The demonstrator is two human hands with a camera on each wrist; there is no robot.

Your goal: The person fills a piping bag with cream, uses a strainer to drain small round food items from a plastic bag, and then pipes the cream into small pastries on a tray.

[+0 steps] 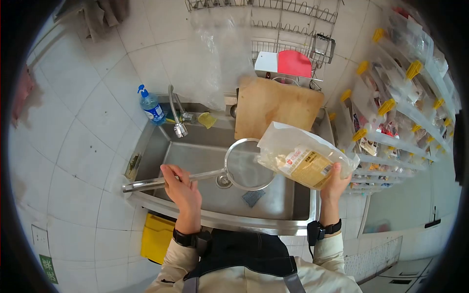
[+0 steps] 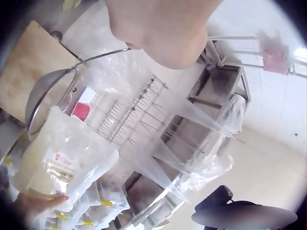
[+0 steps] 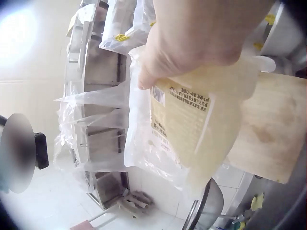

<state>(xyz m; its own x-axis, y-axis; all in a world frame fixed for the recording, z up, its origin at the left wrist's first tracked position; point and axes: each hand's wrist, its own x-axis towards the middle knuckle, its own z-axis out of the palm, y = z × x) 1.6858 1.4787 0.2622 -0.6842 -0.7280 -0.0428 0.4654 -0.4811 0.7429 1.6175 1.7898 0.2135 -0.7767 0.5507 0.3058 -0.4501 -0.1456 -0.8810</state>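
Observation:
My left hand (image 1: 183, 193) grips the long metal handle of a round fine-mesh strainer (image 1: 207, 175), held level over the steel sink (image 1: 195, 154). The mesh (image 2: 42, 88) looks grey and bare in the left wrist view. My right hand (image 1: 335, 184) holds a clear plastic bag (image 1: 281, 136) by its lower end, thumb across the front. A pale yellow filling and a printed label (image 1: 307, 163) show through it. The bag is tilted, its wide upper end pointing left and overlapping the strainer's right rim in the head view.
A wooden cutting board (image 1: 276, 105) leans behind the sink. At the back left stand a faucet (image 1: 180, 128) and a blue soap bottle (image 1: 152, 107). A blue-grey cloth (image 1: 253, 197) lies in the basin near the drain (image 1: 224, 182). Clear bins (image 1: 376, 110) with yellow clips rise at the right.

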